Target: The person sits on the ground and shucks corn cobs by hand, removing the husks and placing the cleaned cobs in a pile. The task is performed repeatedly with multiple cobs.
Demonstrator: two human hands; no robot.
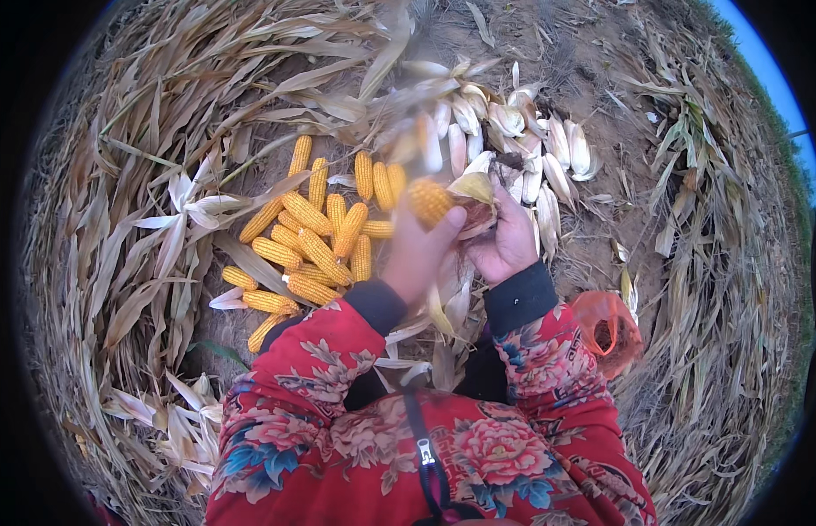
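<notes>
An ear of corn (pixel 429 201), its yellow kernels partly bare, lies between my two hands in front of my chest. My left hand (pixel 424 243), blurred, has its fingers around the bare part. Dry husk and brown silk (pixel 477 214) at the other end are gripped by my right hand (pixel 506 240). Left of my hands is a loose pile of husked yellow corn cobs (pixel 309 243) on the ground. Beyond my right hand lie several ears in pale husks (pixel 513 131). A blur covers part of the view above my left hand.
Dry corn stalks and leaves (pixel 132 197) cover the ground at left, with more stalks (pixel 704 315) at right. A red plastic bag (pixel 607 332) sits beside my right sleeve. An opened, star-shaped husk (pixel 184 207) lies left of the cobs, and loose husks (pixel 184 421) are at lower left.
</notes>
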